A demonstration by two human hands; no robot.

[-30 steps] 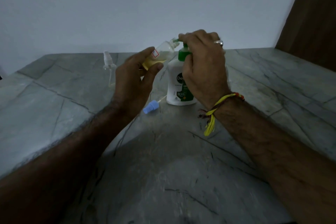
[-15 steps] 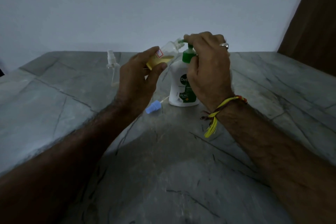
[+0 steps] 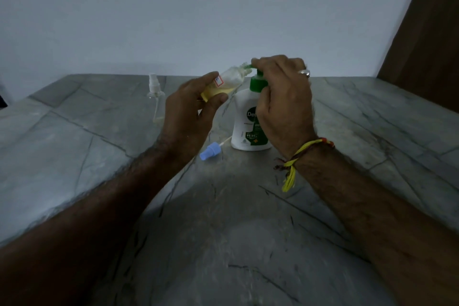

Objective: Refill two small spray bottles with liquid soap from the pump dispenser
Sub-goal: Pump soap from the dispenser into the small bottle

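- Grey veined stone table [image 3: 372, 119], dimly lit, set against a pale wall.
- White pump dispenser [image 3: 242, 129] with green collar is stood upright near the middle.
- Blue spray cap [image 3: 210, 153] (dip tube attached) is laid just left of the dispenser's base.
- Clear capped spray bottle [image 3: 156, 97] is stood farther left, well apart.

A grey veined stone table [image 3: 372, 117] fills the lower view, a pale wall [image 3: 198, 7] runs across twelve o'clock, and a brown wooden panel [image 3: 427, 32] stands at two o'clock.
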